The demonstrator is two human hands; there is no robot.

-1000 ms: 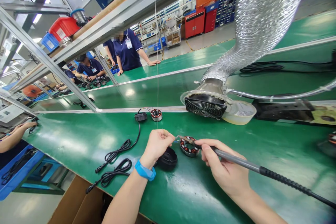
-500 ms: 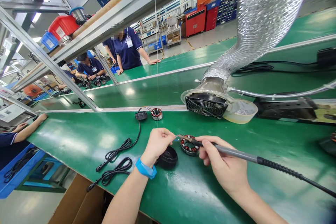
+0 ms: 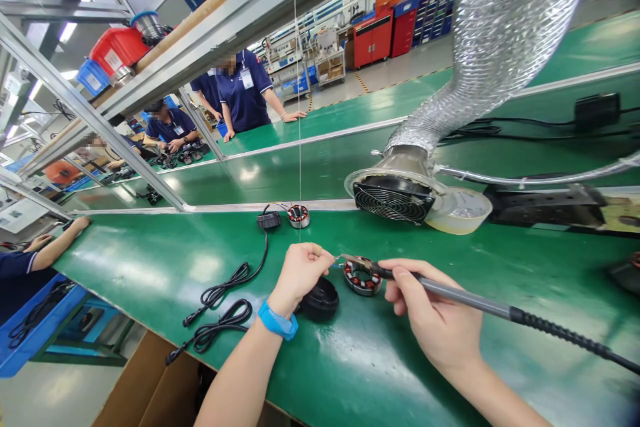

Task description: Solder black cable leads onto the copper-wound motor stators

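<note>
Between the thumb and forefinger of my left hand (image 3: 301, 271) are pinched thin wire ends, some with blue insulation, beside the stator; exactly which strands is too small to tell. My right hand (image 3: 434, 310) grips a soldering iron (image 3: 463, 297), its tip pointing left over the stator, close to the wires. The ring-shaped stator (image 3: 362, 288) with copper windings lies on the green bench. A round black housing (image 3: 320, 300) stands under my left wrist, partly hidden by it. A thin strand (image 3: 301, 147) hangs down from above behind my left hand.
A fume extractor fan (image 3: 393, 200) with a foil duct (image 3: 500, 47) stands beyond my right hand. Another stator (image 3: 299, 215), a black cap (image 3: 269, 219) and coiled cables (image 3: 223, 327) lie to the left. A cardboard box (image 3: 135, 380) is below the bench edge. Co-workers (image 3: 245, 97) are across the bench.
My right hand has drawn the soldering iron slightly to the right, so its tip sits a little farther from my left fingers. My left hand has stayed in place.
</note>
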